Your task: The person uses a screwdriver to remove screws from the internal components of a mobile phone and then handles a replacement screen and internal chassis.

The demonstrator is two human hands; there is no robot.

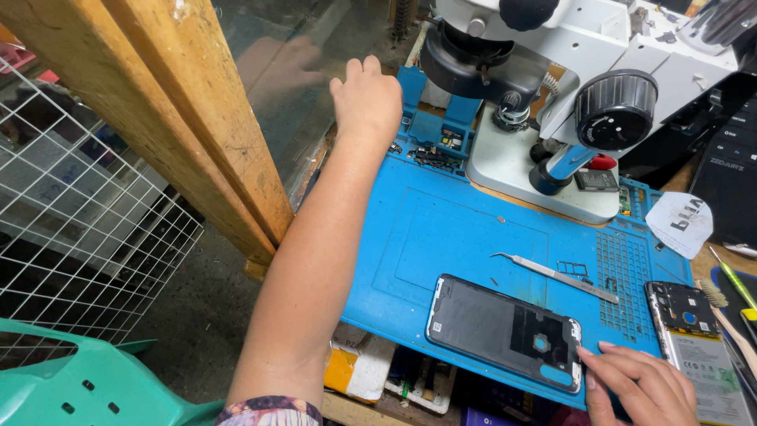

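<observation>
A phone (pixel 505 331) lies face down on the blue mat (pixel 441 229), near the front edge. Its back is off, so the dark inside shows. The right hand (pixel 639 386) rests by the phone's right end, with a fingertip touching its corner. The fingers are loose and spread and hold nothing.

The left hand (pixel 367 99) is stretched far out to the back of the mat, by the small parts (pixel 432 154) next to the microscope (pixel 568 87). Its fingers curl down, and I cannot tell if they hold anything.

It looks like a fetching step: one hand steadies the phone while the other goes for a part or tool. A next move would need a careful pinch, as those parts are tiny.

Tweezers (pixel 556 276) lie on the mat just behind the phone. Another open phone (pixel 698 347) lies to the right.
</observation>
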